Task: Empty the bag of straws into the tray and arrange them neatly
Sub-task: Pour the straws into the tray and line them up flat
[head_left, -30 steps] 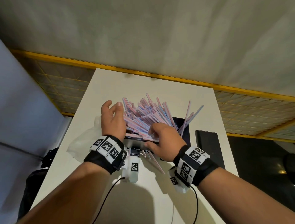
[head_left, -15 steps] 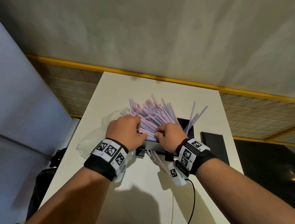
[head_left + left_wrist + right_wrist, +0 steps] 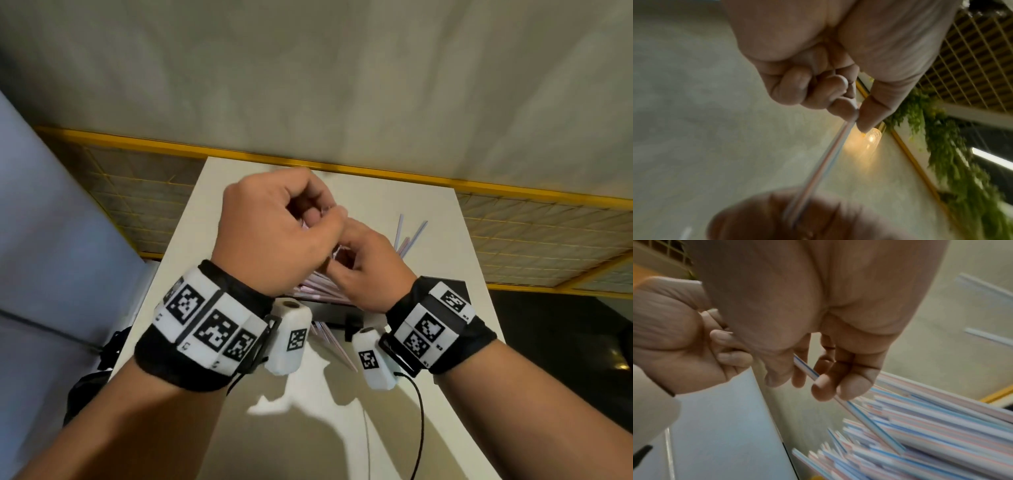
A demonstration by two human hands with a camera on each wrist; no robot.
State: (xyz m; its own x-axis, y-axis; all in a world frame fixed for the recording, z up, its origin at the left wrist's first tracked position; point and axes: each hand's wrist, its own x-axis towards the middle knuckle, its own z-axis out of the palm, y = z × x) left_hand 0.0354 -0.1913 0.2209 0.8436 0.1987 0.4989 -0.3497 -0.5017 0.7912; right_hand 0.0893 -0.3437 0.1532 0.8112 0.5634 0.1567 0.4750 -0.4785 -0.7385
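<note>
Left hand (image 3: 274,236) is raised above the table (image 3: 219,205), fingers curled, meeting the right hand (image 3: 366,267) over the straws (image 3: 318,291) heaped in the black tray (image 3: 459,287). Left wrist view: thumb and fingertip (image 3: 846,107) pinch one striped straw (image 3: 818,164). Right wrist view: right fingers (image 3: 824,386) pinch that straw's other end just above the pile.
</note>
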